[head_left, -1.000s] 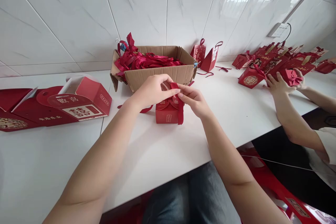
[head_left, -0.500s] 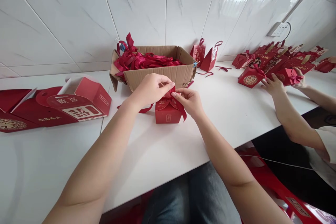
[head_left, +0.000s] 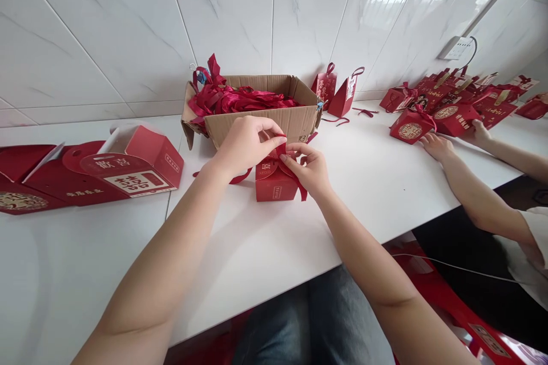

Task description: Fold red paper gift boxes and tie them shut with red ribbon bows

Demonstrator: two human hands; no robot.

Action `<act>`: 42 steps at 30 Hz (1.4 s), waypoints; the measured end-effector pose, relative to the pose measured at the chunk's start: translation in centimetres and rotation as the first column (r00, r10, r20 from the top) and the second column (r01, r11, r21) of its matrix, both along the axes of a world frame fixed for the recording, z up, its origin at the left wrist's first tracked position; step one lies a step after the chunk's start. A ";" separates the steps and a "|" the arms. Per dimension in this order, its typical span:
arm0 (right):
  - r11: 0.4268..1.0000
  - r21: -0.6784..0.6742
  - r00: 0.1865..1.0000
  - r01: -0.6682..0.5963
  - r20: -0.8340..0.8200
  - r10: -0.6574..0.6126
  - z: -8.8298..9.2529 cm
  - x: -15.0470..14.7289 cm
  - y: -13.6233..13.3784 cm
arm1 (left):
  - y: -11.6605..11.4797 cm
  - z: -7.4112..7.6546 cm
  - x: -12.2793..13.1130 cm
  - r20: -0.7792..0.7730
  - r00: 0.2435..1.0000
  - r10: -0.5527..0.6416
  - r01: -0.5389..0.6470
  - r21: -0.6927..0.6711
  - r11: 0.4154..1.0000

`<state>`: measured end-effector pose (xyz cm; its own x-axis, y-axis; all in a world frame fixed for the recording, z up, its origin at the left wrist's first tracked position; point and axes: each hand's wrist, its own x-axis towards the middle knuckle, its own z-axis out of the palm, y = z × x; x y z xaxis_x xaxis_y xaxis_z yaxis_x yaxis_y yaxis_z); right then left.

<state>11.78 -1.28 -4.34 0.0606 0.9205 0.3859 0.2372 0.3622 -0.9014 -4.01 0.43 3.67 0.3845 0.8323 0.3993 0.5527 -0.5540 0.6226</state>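
A small red gift box (head_left: pixel 277 186) stands upright on the white table in front of me. Dark red ribbon (head_left: pixel 280 150) rises from its top, and loose ends trail to the left and down its right side. My left hand (head_left: pixel 252 144) pinches the ribbon between thumb and index finger above the box. On the right of the ribbon, my right hand (head_left: pixel 309 170) has its thumb and finger closed on it, close to the box top. The fingers partly hide the ribbon's folds.
Behind the box, a cardboard carton (head_left: pixel 257 125) holds a heap of red ribbons. Red boxes (head_left: pixel 137 168) line the left. Two triangular boxes (head_left: pixel 342 98) stand by the wall. At right, a person's hands (head_left: pixel 439 147) are near several red boxes (head_left: pixel 411 125).
My hands have barely moved, still at the ribbon. The other person's hands have drawn back from a red box, which now sits among the others at right.
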 end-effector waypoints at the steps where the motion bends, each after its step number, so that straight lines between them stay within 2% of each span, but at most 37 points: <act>1: 1.000 0.019 1.000 0.011 0.019 -0.012 0.1 0.0 -0.1 | 0.0 0.0 0.0 -0.001 1.000 0.004 -0.004 0.000 1.000; 3: 0.999 0.046 1.000 0.010 0.025 -0.011 0.2 0.1 -0.1 | 0.0 0.0 0.0 -0.003 1.000 0.014 -0.014 -0.002 1.000; 8: 0.999 0.016 0.997 -0.045 -0.058 0.046 0.2 -0.1 0.2 | -0.1 -0.2 0.3 0.009 1.000 0.013 -0.013 -0.014 1.000; 14: 0.995 0.101 0.995 -0.020 -0.098 0.030 -0.3 -0.2 0.5 | -0.2 -0.2 0.5 0.033 0.999 -0.004 0.004 -0.008 1.000; 17: 0.998 0.038 0.993 -0.051 -0.106 0.055 -0.2 0.1 0.3 | 0.0 0.0 -0.1 0.018 1.000 -0.019 0.020 -0.077 0.997; 19: 0.996 -0.019 0.987 -0.093 -0.130 0.089 -0.1 0.3 0.3 | 0.3 0.1 -0.9 -0.068 0.997 -0.049 0.038 -0.153 0.988; 22: 0.983 -0.052 0.968 -0.176 -0.191 0.163 0.0 0.5 0.4 | 1.0 -0.2 -1.9 -0.283 0.954 -0.096 0.024 -0.249 0.968; 24: 0.975 -0.062 0.959 -0.212 -0.207 0.195 0.2 0.8 0.4 | 1.4 -0.6 -2.1 -0.382 0.919 -0.095 -0.011 -0.267 0.964; 27: 0.967 -0.105 0.962 -0.232 -0.174 0.212 0.7 1.6 0.3 | 1.5 -1.1 -1.8 -0.442 0.893 -0.090 -0.034 -0.265 0.964; 30: 0.923 -0.179 0.937 -0.340 -0.148 0.316 1.3 2.5 0.0 | 1.5 -1.3 -1.5 -0.462 0.881 -0.104 -0.029 -0.273 0.962; 33: 0.849 -0.236 0.879 -0.473 -0.196 0.435 1.6 3.3 -0.1 | 1.6 -1.3 -1.6 -0.455 0.883 -0.114 -0.014 -0.269 0.963; 35: 0.823 -0.245 0.857 -0.512 -0.217 0.468 1.7 3.5 -0.2 | 1.9 -1.3 -1.8 -0.444 0.889 -0.116 -0.002 -0.255 0.967; 38: 0.822 -0.263 0.862 -0.505 -0.207 0.463 1.9 3.4 -0.4 | 1.9 -1.1 -2.0 -0.429 0.896 -0.110 -0.005 -0.258 0.966; 42: 0.862 -0.337 0.925 -0.378 -0.177 0.336 2.6 2.8 -1.2 | 0.8 -0.3 -1.7 -0.418 0.899 -0.135 -0.007 -0.323 0.946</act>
